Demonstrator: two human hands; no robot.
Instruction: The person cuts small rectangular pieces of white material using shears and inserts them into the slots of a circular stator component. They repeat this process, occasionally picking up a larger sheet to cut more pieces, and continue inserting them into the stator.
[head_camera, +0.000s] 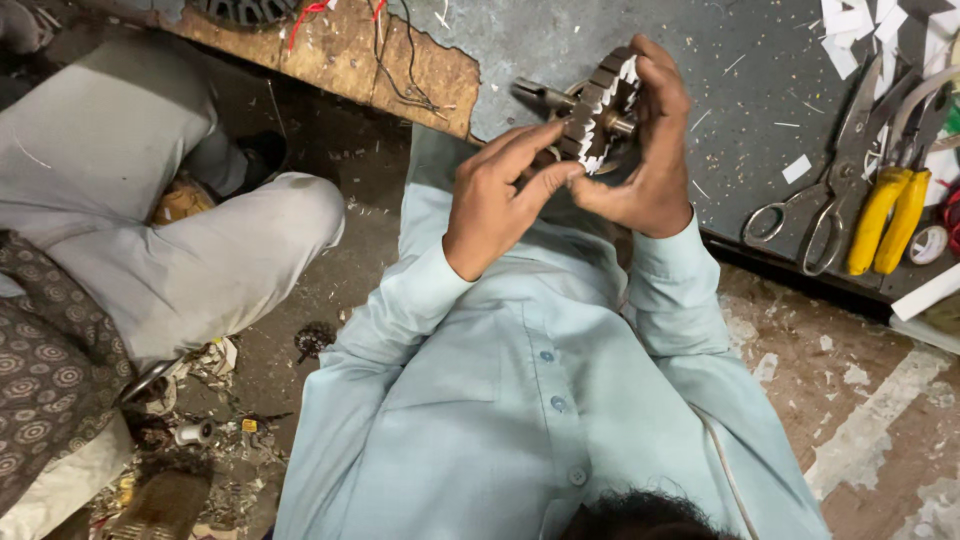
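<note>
Just below the hands is the person's pale blue shirt (520, 400), with both sleeves reaching up to the work. The left hand (500, 195) is closed a little, and its fingertips (560, 175) pinch the near edge of a round metal motor core (603, 112). The right hand (655, 150) wraps around the far side of the core and holds it up, just above the desk (730, 70). The core has slots all around its rim with white paper strips in them, and a short metal rod sticks out of its middle.

I think the job here is pressing a paper strip into a slot. To do it well, the right hand should hold the core tight so it does not turn. The left fingers should push softly and straight, so the thin paper does not bend or tear.

To the right of the hands, well apart, lie big scissors (830, 190) and yellow-handled pliers (890, 215) on the desk. To the left, another person's bent knee (230, 250) rests near the floor.
</note>
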